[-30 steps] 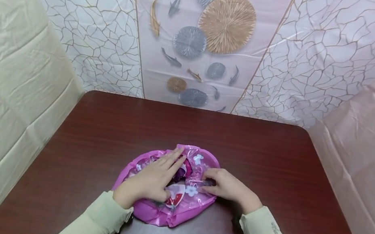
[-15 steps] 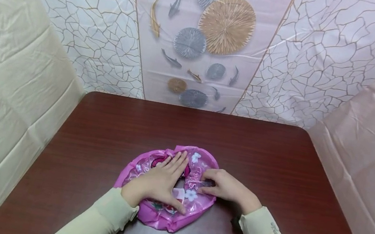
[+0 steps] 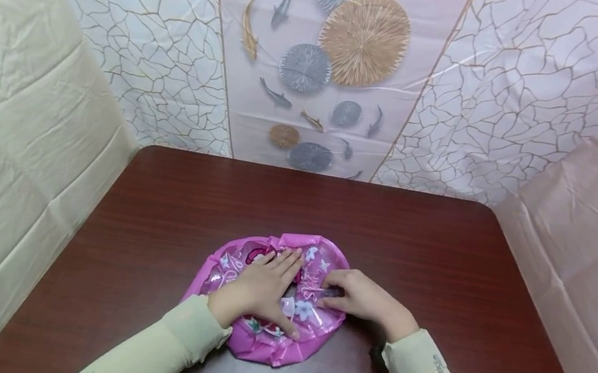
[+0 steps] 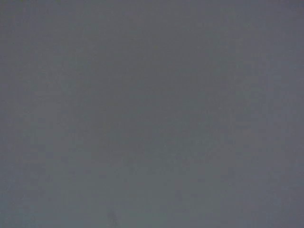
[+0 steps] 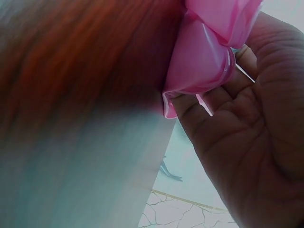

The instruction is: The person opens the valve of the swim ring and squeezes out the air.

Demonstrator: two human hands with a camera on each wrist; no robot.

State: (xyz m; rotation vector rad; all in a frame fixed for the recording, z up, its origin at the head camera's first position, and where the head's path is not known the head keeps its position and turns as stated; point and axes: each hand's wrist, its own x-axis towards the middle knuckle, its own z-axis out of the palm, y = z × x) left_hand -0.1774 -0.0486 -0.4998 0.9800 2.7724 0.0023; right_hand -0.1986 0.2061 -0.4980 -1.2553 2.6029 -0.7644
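A partly deflated pink swim ring with clear panels and white flower prints lies crumpled on the table in the head view. My left hand lies across its left and middle part, fingers stretched towards the far rim and thumb spread out to the right. With bent fingers and thumb, my right hand grips the ring's right side. From the right wrist, fingers of that hand tuck under the wrinkled pink vinyl of the ring. The left wrist view is plain grey and shows no detail.
The dark red-brown table has rounded far corners. Behind it hangs a patterned cloth with fish and round leaves. Pale creased cloth walls stand at the left and right.
My left hand has slid a little to the right over the ring, and its thumb has spread out. The near rim shifted slightly. My right hand keeps its place.
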